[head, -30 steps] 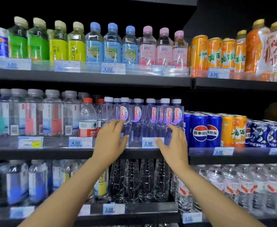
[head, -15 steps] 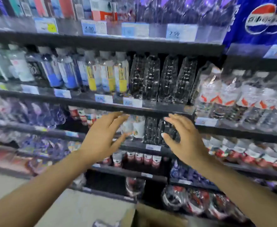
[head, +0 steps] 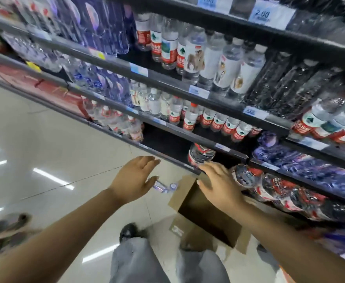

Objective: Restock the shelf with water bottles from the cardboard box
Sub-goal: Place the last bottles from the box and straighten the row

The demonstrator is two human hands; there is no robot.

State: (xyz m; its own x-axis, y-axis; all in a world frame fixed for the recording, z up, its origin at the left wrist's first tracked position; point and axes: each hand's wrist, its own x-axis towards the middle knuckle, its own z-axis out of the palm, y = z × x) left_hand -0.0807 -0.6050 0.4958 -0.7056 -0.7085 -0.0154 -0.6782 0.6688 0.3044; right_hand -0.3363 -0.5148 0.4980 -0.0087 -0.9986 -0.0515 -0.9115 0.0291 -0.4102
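Below the shelves, on the pale floor (head: pixel 51 139), sits the box (head: pixel 190 229), flaps up, interior dark; contents not visible from this angle. Left hand (head: pixel 135 180) hangs above the floor just left of the box, fingers straight and spread, grip wide, holding nothing; right hand (head: pixel 220 186) is over the box's far edge, fingers extended, grip likewise wide and empty. Two small bottles (head: pixel 164 185) lie on their sides on the floor, between the left hand and the box's far corner; blurred, detail poor. Shelves (head: pixel 208 103) run diagonally across the view, stocked with many bottles; a dark gap shows on the lowest tier directly above the box. Grey trouser legs and a dark shoe (head: pixel 129 231) stand beside the box.

Judgement: step in hand is the reach for the next bottles, either from the box or the floor. Handling: full bottles likely moderately heavy for their size; thin plastic walls yield under squeeze; smooth film label may be slippery. Best hold is round the mid-body, fingers and thumb wrapped, or at the stiffer neck under the cap; lying bottles may roll when touched, so approach from above and pin before lifting.
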